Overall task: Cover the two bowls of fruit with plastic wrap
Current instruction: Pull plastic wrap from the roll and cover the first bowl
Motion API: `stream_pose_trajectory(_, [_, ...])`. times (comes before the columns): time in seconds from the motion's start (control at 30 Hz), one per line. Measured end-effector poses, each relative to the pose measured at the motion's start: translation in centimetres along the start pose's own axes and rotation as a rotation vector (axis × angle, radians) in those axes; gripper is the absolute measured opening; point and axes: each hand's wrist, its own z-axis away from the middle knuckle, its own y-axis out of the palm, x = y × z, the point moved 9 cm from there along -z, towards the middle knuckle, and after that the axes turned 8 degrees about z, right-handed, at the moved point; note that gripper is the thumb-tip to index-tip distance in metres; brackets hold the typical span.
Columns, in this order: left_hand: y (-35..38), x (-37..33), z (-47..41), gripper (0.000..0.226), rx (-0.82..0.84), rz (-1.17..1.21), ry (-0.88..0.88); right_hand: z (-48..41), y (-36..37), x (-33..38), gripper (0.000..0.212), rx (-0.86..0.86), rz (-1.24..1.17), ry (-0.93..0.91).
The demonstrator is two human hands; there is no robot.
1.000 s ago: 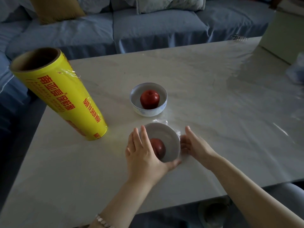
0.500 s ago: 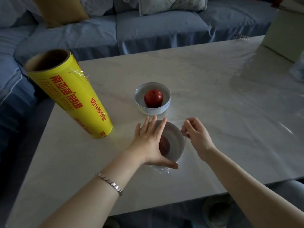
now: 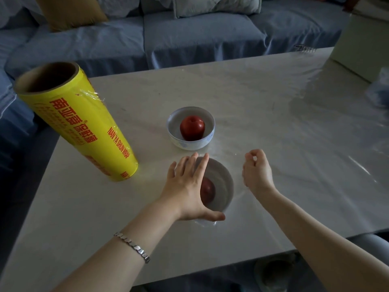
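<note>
Nearest to us, our left forearm carries a silver bracelet (image 3: 134,247) at the wrist, and our left hand (image 3: 187,186) lies flat and spread over the left part of the near bowl (image 3: 223,184), fingers fanned toward the far side and the thumb hooked round the bowl's near rim. Under the hand we can see a red fruit (image 3: 207,191) inside that bowl, dulled as if behind film, and a crinkle of plastic wrap (image 3: 207,223) shows on the table just below the thumb; how far the film reaches over the rim we cannot tell. Our right hand (image 3: 256,171) hovers just to the right of the same bowl, apart from it, with the fingers curled in and the fingertips drawn together in a pinch; whether a bit of clear film is caught between them we cannot tell. All of this rests on a pale marble-look table (image 3: 273,123). A little farther off, just beyond the near bowl, stands the far bowl (image 3: 191,142), white with a faint blue pattern, holding a red apple (image 3: 192,127) and open on top. To the left of both bowls the yellow roll of plastic wrap (image 3: 84,131) stands on end, with red lettering and a loose flap of film near its top. Beyond the table runs a blue sofa (image 3: 189,34) with a mustard cushion (image 3: 71,11) and pale pillows.
</note>
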Motion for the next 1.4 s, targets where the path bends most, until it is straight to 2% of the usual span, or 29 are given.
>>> stream_pose_trajectory(0.13, [-0.1,0.4,0.1,0.137,-0.045,0.040,-0.079,0.1,0.9,-1.5,0.018,0.072,0.017,0.110])
stream_pose_trajectory(0.2, [-0.2,0.9,0.4,0.136,-0.115,0.095,-0.199,1.1,0.8,-2.3,0.028,0.137,-0.150,0.212])
stream_pose_trajectory(0.3, [-0.3,1.3,1.1,0.135,-0.218,0.178,-0.385,4.3,2.1,-3.0,0.040,0.374,-0.399,0.379])
stream_pose_trajectory(0.37, [-0.2,1.3,1.4,0.134,-0.230,0.202,-0.444,5.9,2.9,-3.1,0.040,0.484,-0.328,0.356])
stream_pose_trajectory(0.5, [0.1,1.9,2.6,0.137,-0.187,0.268,-0.480,5.9,4.2,-1.5,0.034,0.502,-0.202,0.235])
stream_pose_trajectory(0.63, [0.1,2.4,4.4,0.142,-0.111,0.241,-0.435,4.5,5.1,0.5,0.021,0.448,-0.168,0.167])
stream_pose_trajectory(0.73, [-0.7,2.7,4.1,0.145,-0.072,0.210,-0.329,3.6,5.6,1.2,0.019,0.423,-0.137,0.144])
stream_pose_trajectory(0.8, [-1.4,2.5,3.0,0.146,-0.042,0.157,-0.211,3.2,6.0,1.3,0.024,0.424,-0.026,0.111])
stream_pose_trajectory(0.9, [-1.6,2.1,1.4,0.144,0.030,0.113,-0.111,2.7,5.6,1.3,0.037,0.326,0.060,0.083])
stream_pose_trajectory(1.03, [-0.6,2.0,0.9,0.138,0.062,0.072,-0.070,2.4,4.8,2.6,0.034,0.264,0.039,0.017])
stream_pose_trajectory(1.23, [-0.4,2.3,0.8,0.137,0.055,0.021,-0.085,3.3,3.7,5.4,0.021,0.257,0.191,-0.220])
stream_pose_trajectory(1.4, [-0.4,2.1,0.8,0.136,0.039,0.000,-0.061,2.8,2.4,4.5,0.017,0.218,0.209,-0.251])
